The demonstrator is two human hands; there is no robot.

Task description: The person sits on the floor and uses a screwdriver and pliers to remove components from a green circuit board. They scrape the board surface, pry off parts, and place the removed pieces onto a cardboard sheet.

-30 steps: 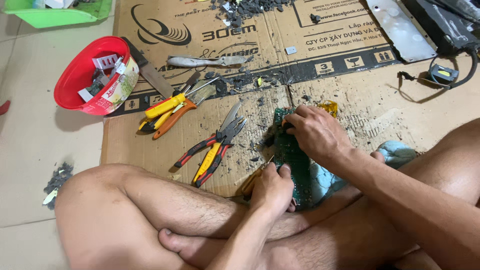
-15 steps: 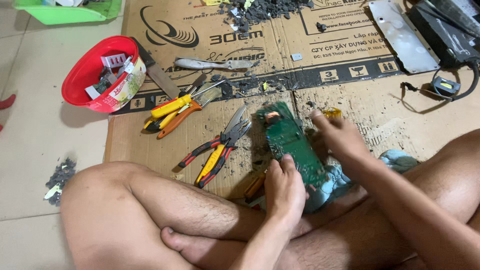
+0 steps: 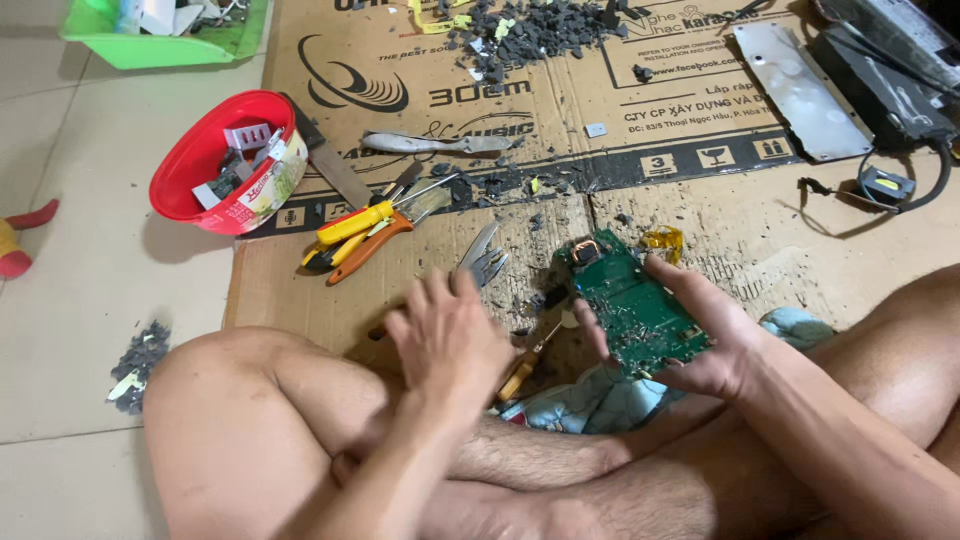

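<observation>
My right hand (image 3: 715,345) holds a green circuit board (image 3: 632,303) by its lower right edge, raised off the cardboard and tilted, solder side up. My left hand (image 3: 450,340) hovers to the left of the board with its fingers apart and nothing in it. It is blurred and covers the handles of a pair of pliers, whose grey jaws (image 3: 484,260) stick out beyond the fingertips. A small yellow-handled screwdriver (image 3: 520,374) lies between my two hands, next to a pale blue cloth (image 3: 590,402).
Yellow and orange hand tools (image 3: 358,235) lie on the cardboard sheet (image 3: 300,290), with a red bowl (image 3: 178,165) of parts to the left. A green tray (image 3: 150,48), grey debris (image 3: 530,30), a metal plate (image 3: 790,90) and a black device (image 3: 885,85) sit further back.
My right hand has lifted the circuit board off the cardboard and turned it. My left hand has let go of the board's lower edge and moved left over the pliers.
</observation>
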